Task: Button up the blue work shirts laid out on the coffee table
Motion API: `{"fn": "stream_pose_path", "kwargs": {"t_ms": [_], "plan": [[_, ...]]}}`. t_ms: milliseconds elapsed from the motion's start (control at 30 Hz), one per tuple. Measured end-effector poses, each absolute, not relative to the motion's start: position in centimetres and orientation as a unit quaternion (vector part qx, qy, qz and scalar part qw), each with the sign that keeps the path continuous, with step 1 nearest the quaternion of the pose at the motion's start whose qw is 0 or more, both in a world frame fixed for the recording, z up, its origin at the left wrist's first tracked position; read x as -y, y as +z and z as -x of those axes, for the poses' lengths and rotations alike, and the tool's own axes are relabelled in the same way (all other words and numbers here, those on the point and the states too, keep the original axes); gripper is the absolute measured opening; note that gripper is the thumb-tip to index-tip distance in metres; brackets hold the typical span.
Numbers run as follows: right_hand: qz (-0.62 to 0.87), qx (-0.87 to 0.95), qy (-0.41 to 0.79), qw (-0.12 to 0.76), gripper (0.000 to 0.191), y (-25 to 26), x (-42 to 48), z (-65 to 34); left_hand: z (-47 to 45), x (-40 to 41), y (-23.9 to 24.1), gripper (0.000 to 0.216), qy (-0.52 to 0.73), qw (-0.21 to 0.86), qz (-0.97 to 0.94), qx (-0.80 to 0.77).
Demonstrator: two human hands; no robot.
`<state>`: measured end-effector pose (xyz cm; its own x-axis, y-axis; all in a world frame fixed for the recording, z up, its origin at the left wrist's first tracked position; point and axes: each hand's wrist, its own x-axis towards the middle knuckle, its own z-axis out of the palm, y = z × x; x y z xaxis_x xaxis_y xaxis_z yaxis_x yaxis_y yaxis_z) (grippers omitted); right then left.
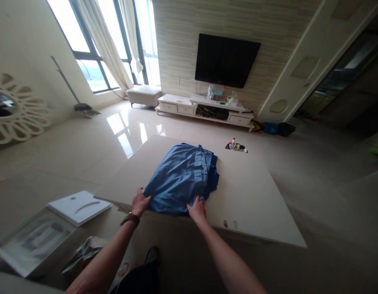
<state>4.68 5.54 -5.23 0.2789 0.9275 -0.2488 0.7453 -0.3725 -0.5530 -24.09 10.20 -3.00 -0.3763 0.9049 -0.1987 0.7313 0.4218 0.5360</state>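
Note:
A blue folded garment [176, 173] lies on the pale table, its near edge at the table's front edge. A stitched band with lighter patterned cloth runs along its right side, and darker blue cloth [212, 177] shows from beneath. I cannot tell whether it is a shirt or trousers. My left hand [141, 202], with a brown-strapped watch above it, pinches the near left corner. At the near right part of the cloth, my right hand [196, 209] closes its thumb and fingers on the edge.
The table top [247, 196] has a hole near its far edge holding small bottles [233, 145]. White boxes [80, 207] stand at the left front. Beyond are a low TV cabinet [179, 107], a wall television [227, 61] and a bench [144, 96]. A dustpan [86, 109] rests by the wall.

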Motion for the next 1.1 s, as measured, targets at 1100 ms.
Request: {"fn": "stream_pose_path", "kwargs": {"t_ms": [1100], "plan": [[0.616, 0.691, 0.292, 0.240, 0.042, -4.0, 4.5, -8.5, 23.1, -22.7, -2.7, 0.060, 0.029, 0.172, -0.586, -0.791]]}}
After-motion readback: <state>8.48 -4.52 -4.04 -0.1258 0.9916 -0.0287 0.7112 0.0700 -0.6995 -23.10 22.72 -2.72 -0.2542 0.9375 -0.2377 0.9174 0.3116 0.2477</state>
